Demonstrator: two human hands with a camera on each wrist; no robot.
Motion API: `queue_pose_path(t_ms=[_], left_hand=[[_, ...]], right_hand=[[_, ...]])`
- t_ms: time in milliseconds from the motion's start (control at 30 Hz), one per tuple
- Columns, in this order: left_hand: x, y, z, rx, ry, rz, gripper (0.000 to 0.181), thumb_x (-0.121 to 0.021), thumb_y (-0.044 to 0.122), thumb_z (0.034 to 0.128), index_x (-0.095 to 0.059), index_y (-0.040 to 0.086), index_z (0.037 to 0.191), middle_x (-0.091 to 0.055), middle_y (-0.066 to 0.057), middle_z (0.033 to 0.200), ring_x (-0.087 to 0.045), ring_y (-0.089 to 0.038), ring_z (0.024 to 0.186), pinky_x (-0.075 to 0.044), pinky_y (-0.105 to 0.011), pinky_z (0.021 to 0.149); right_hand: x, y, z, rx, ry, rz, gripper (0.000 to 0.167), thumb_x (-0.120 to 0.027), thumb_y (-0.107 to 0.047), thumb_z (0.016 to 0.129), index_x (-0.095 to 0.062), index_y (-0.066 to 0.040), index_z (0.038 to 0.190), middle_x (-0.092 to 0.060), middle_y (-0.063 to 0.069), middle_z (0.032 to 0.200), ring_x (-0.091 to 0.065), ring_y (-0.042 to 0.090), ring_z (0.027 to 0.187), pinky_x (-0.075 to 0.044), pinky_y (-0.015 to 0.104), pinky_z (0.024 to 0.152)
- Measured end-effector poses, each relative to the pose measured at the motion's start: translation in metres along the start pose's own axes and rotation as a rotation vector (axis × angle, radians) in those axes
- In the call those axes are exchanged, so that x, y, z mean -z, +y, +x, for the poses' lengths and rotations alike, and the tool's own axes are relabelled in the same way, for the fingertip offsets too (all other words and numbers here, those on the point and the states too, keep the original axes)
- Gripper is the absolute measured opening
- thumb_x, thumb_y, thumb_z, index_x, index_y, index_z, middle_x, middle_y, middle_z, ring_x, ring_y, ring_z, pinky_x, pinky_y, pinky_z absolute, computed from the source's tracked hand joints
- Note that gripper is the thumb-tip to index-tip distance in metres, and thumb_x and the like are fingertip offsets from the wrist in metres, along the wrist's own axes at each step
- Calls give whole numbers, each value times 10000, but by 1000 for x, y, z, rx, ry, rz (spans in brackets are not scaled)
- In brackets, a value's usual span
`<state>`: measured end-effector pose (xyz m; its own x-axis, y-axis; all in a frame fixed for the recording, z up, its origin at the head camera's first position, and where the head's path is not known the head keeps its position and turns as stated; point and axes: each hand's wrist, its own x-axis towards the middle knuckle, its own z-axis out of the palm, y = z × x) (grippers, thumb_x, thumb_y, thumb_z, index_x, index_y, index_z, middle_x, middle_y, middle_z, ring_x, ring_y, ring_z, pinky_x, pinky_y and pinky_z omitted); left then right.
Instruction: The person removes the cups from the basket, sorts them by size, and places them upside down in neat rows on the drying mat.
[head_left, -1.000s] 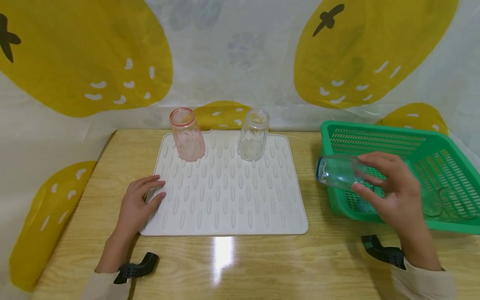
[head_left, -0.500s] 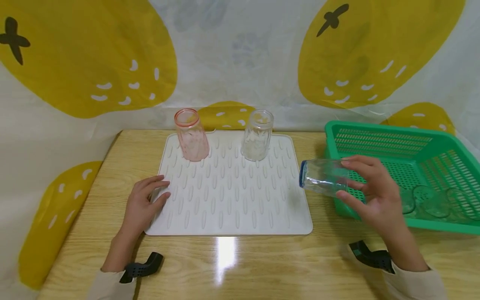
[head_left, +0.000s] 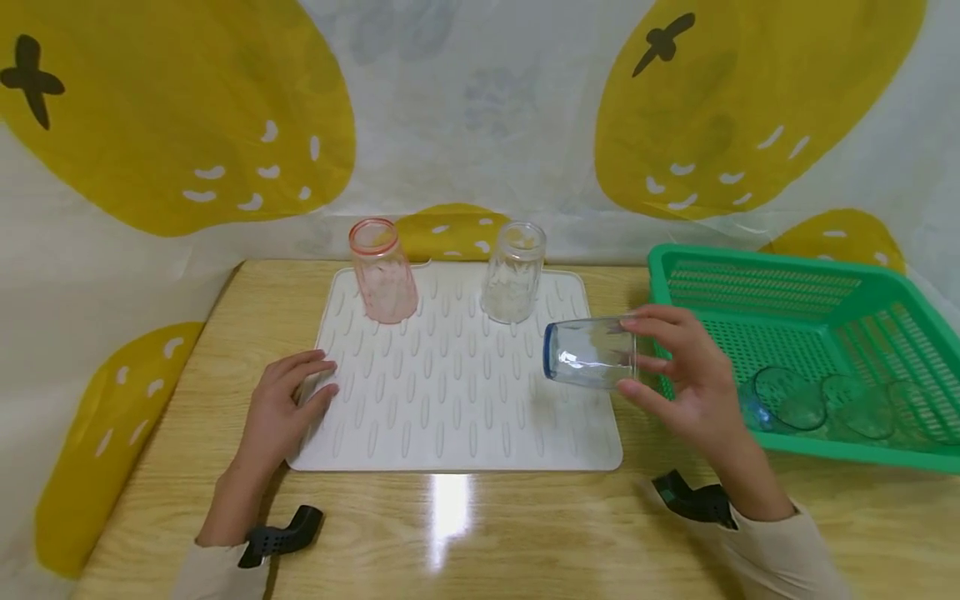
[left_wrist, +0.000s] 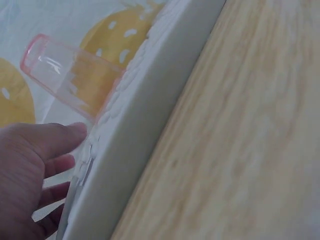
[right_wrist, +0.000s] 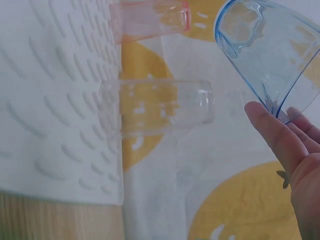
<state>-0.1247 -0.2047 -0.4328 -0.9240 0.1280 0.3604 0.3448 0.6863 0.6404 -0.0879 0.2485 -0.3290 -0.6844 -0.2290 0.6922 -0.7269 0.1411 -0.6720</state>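
The right hand (head_left: 693,379) pinches a bluish clear glass (head_left: 588,354) by one end, holding it sideways above the right part of the white mat (head_left: 450,400), its blue end pointing left. In the right wrist view, thumb and fingers grip the same glass (right_wrist: 265,50). On the mat's back half stand a pink glass (head_left: 385,279) and a clear glass (head_left: 513,279). At the mat's left edge rests the left hand (head_left: 281,408), fingers loosely spread, holding nothing; the left wrist view shows this hand (left_wrist: 35,170) beside the mat edge, near the pink glass (left_wrist: 70,75).
A green basket (head_left: 765,260) stands at the right on the wooden table (head_left: 525,533), with several clear glasses (head_left: 795,404) lying in its front part. Behind the table hangs a white cloth (head_left: 480,125) with yellow fruit shapes.
The right hand has carried the bluish glass leftward from over the basket to above the mat's right part. The left hand has stayed at the mat's left edge.
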Motion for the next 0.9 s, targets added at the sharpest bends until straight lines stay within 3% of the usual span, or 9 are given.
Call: queue_pose_path(t_ms=[200, 367, 467, 567, 733, 833, 900], left_hand=[[3, 12, 4, -53, 34, -2, 314, -756, 24, 801, -690, 9, 1107, -601, -155, 1210, -475, -346, 1151, -383, -512, 931], [10, 27, 6, -141, 86, -33, 390, -775, -23, 764, -689, 42, 1139, -627, -106, 1193, -513, -290, 1141, -359, -255, 990], [16, 39, 8, -217, 123, -80, 459, -787, -70, 720, -688, 52, 1151, -644, -89, 1177, -542, -247, 1109, -356, -155, 951], [20, 51, 9, -279, 147, -141, 520, -791, -126, 669, -687, 36, 1152, -659, -92, 1155, -565, -196, 1076, -408, -158, 875], [25, 75, 12, -331, 133, -234, 557, -775, -189, 617, -672, -23, 1139, -663, -155, 1117, -581, -167, 1048, -450, -201, 817], [28, 95, 13, -363, 105, -273, 535, -770, -169, 631, -657, -51, 1140, -657, -194, 1096, -589, -174, 1020, -459, -222, 815], [29, 107, 13, -392, 81, -298, 482, -783, -90, 693, -642, -64, 1153, -651, -203, 1102, -593, -182, 1007, -464, -231, 815]], right_hand=[[-17, -1, 12, -30, -22, 17, 555, -768, -254, 822, -553, 118, 1175, -492, 172, 1229, -527, 299, 1057, -539, 291, 739], [-32, -3, 22, -43, -37, 54, 536, -755, -249, 836, -554, 85, 1204, -494, 193, 1229, -539, 309, 1060, -545, 327, 727], [-40, -3, 26, -37, -48, 68, 539, -740, -268, 847, -545, 74, 1215, -489, 205, 1234, -539, 309, 1066, -548, 341, 720], [-46, -2, 30, -23, -50, 75, 548, -730, -295, 854, -538, 74, 1211, -480, 214, 1236, -528, 316, 1075, -550, 348, 716], [-56, -1, 35, -18, -53, 95, 549, -718, -330, 861, -539, 47, 1217, -471, 205, 1246, -505, 317, 1094, -555, 360, 712], [-64, 1, 36, -22, -69, 109, 540, -712, -343, 864, -542, 18, 1227, -477, 197, 1241, -505, 317, 1087, -559, 381, 699], [-69, 2, 36, -26, -86, 107, 530, -706, -352, 867, -547, 0, 1230, -484, 188, 1231, -510, 315, 1078, -561, 390, 686]])
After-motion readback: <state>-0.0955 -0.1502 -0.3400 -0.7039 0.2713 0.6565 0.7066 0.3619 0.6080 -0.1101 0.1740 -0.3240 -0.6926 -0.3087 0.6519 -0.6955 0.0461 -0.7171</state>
